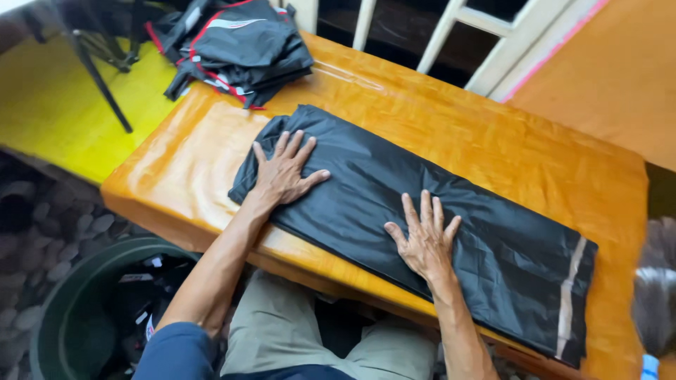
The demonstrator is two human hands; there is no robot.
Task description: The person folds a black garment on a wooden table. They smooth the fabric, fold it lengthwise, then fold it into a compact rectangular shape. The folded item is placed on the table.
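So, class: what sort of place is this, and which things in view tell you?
Probably a small home garment workspace: a glossy wooden table, a long black garment pressed flat under both hands, and a pile of folded black-and-red garments behind.

Two hands (pixel 285 172) (pixel 422 239); one flat black garment (pixel 436 225); one folded pile (pixel 236 46); one table (pixel 493 148); one bin (pixel 77 309).

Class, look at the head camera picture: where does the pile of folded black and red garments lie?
The pile of folded garments lies at the far left corner of the orange wooden table, beyond the left hand pressing the flat black garment.
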